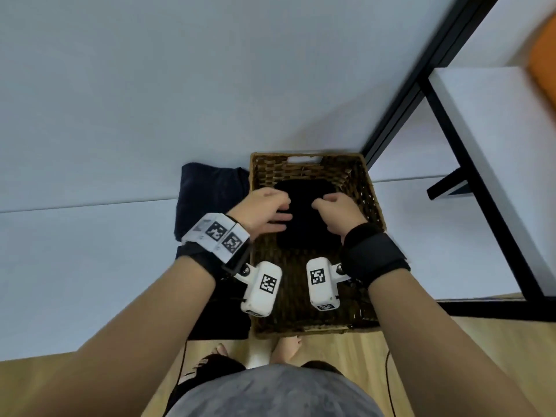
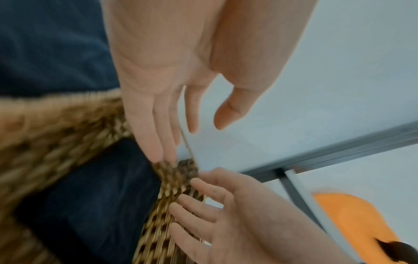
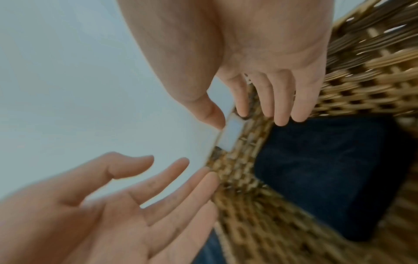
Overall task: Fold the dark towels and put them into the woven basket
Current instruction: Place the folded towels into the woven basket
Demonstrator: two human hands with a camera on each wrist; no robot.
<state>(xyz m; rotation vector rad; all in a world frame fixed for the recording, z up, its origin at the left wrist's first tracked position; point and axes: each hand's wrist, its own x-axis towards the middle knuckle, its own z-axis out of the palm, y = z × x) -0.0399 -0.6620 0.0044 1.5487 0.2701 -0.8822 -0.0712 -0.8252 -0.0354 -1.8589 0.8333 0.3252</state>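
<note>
A brown woven basket (image 1: 365,206) stands at the near edge of the white table. A folded dark towel (image 1: 304,236) lies flat on its bottom, also seen in the wrist views (image 2: 90,205) (image 3: 328,169). A second dark towel (image 1: 210,197) lies on the table against the basket's left wall. My left hand (image 1: 281,213) and right hand (image 1: 322,212) hover over the towel in the basket, close together. In the wrist views the left hand (image 2: 196,137) and the right hand (image 3: 248,121) show loose, spread fingers with nothing in them.
The white table (image 1: 120,115) stretches away to the left and back. A black-framed white table (image 1: 496,176) stands to the right, with an orange object (image 1: 544,64) beyond it. Below the basket are wooden floor (image 1: 346,350), bare feet and thin cables.
</note>
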